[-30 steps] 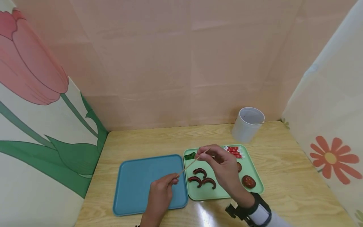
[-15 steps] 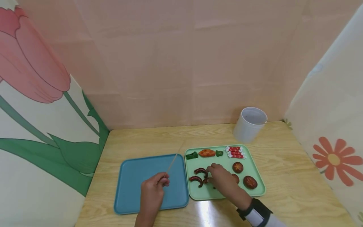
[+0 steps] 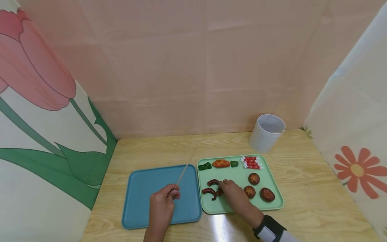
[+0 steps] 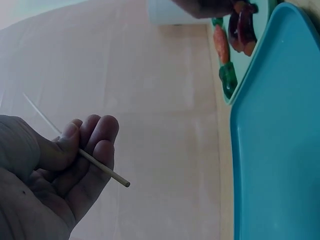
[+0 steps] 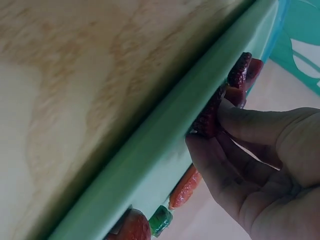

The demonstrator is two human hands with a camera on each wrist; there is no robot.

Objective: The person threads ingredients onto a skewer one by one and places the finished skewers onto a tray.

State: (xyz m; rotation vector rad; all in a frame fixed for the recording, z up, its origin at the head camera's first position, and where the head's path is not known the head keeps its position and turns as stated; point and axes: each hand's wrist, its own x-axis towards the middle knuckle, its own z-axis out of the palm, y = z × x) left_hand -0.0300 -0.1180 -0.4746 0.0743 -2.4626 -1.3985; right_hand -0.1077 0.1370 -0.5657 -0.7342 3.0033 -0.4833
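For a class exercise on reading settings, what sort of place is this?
Probably a staged tabletop corner, perhaps for play: a tulip-printed sheet borders a wood-patterned table, where toy-looking food lies on a green tray.

"Where's the right hand (image 3: 233, 195) now?"
"Off the stick (image 3: 182, 174); its fingers have dropped to pinch a curled dark-red piece (image 5: 208, 118)."
"And the stick's far tip?"
"Freed, slanting away past the left hand's (image 3: 161, 204) fingers."
"Anything uncovered?"
"The orange piece (image 3: 221, 163), beyond the right fingers."
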